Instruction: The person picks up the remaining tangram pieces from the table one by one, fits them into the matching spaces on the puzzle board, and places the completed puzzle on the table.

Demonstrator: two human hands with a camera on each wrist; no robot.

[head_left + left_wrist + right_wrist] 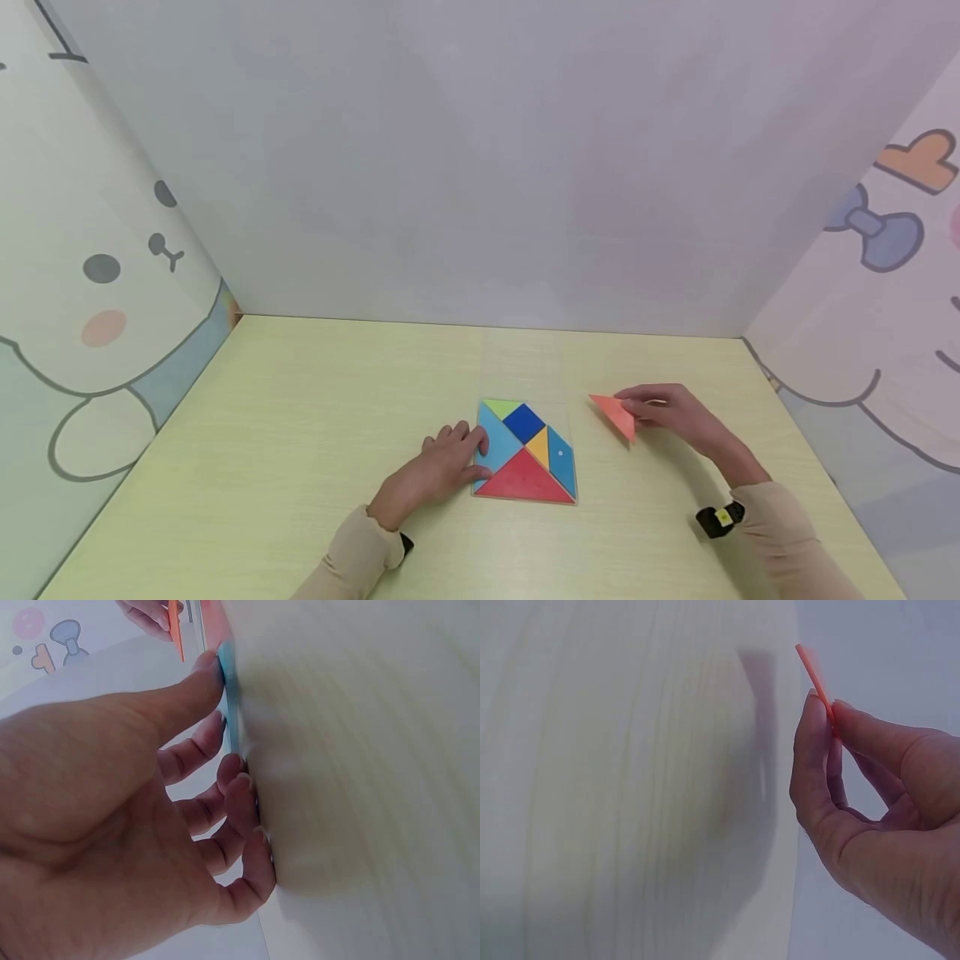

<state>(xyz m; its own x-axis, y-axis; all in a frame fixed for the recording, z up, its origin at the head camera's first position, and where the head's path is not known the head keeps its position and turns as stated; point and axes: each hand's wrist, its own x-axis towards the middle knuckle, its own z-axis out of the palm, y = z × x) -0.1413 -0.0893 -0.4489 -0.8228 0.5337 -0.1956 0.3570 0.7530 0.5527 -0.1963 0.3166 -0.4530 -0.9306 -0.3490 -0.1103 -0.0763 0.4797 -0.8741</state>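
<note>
A tangram set in a clear tray [567, 417] lies flat on the table, a light-blue large triangle [495, 439] at its left and a red large triangle [525, 479] at the near side. My left hand [442, 471] rests at the tray's left side, index finger and thumb touching the light-blue triangle while the other fingertips [259, 844] rest on the table. Over to the right, my right hand [663, 412] pinches an orange tangram triangle [617, 414] between thumb and fingers. In the right wrist view that triangle [815, 681] is tilted and raised above the table.
Also in the tray are a green triangle [501, 407], a dark-blue square [523, 424], a yellow triangle [539, 447] and a blue parallelogram [562, 467]. A pale wall [480, 167] stands behind the light wooden table [300, 400], with cartoon-printed panels on both sides.
</note>
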